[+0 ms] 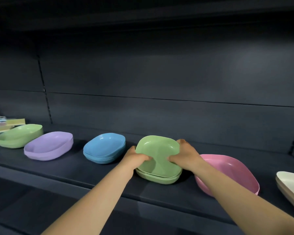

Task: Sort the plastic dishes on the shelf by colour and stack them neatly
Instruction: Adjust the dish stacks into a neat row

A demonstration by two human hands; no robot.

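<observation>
A small stack of green dishes (157,160) sits at the middle of the dark shelf (71,168). My left hand (136,156) grips its left rim, thumb curled over the edge. My right hand (185,155) grips the right rim, fingers curled over the edge into the bowl. The top green dish sits slightly askew on the ones below. Left of it stands a blue stack (104,148), then a purple stack (48,145) and a larger green stack (19,135). A pink stack (231,172) lies right of my right hand, partly behind my forearm. Cream dishes (292,185) sit at the far right edge.
Flat packets or cards (5,123) lie at the far left behind the larger green stack. The dark back panel (159,82) closes the shelf, and another shelf board hangs overhead. The shelf's front edge runs diagonally under my forearms.
</observation>
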